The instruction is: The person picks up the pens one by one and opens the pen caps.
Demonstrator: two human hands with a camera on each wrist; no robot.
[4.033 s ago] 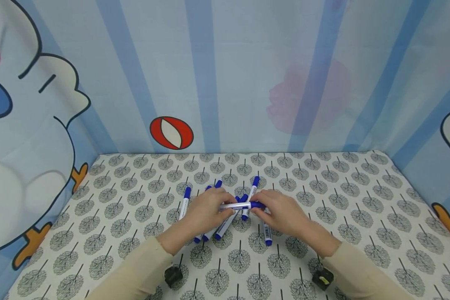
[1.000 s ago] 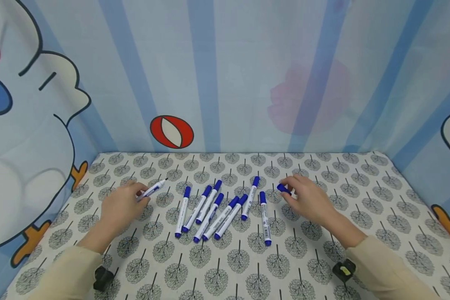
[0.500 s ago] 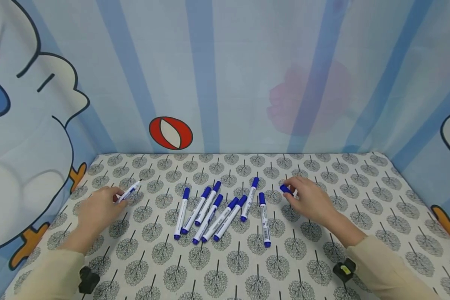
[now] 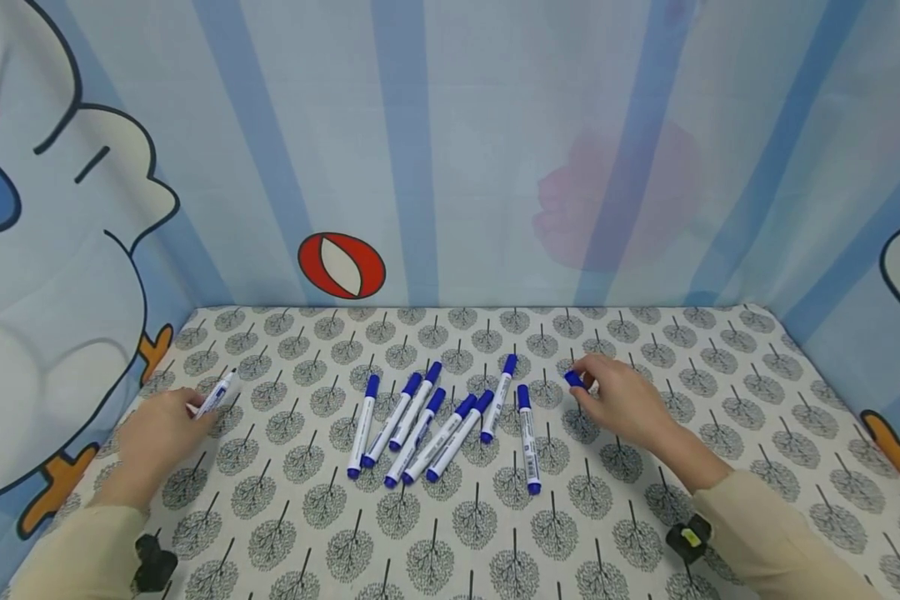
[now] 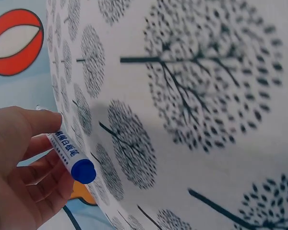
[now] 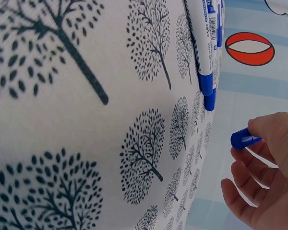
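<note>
My left hand (image 4: 161, 433) is at the left side of the table and pinches an uncapped whiteboard marker (image 4: 216, 393). Its dark tip points up and away, and its blue end plug shows in the left wrist view, where the marker body (image 5: 65, 146) lies between thumb and fingers. Over on the right, my right hand (image 4: 621, 400) pinches a blue marker cap (image 4: 574, 379) between thumb and fingertips. The right wrist view shows that cap (image 6: 245, 139) held above the cloth. Between the hands lie several capped white markers (image 4: 420, 425) with blue caps.
A white cloth with grey tree prints (image 4: 487, 533) covers the table. Of the capped markers, one marker (image 4: 528, 437) lies apart at the right, nearest my right hand. A light blue striped curtain (image 4: 480, 150) with cartoon prints stands behind and at both sides.
Four seconds ago both hands held one capped marker over the pile. Cap and marker have come apart; my left hand has carried the marker far left. My right hand has barely moved lately.
</note>
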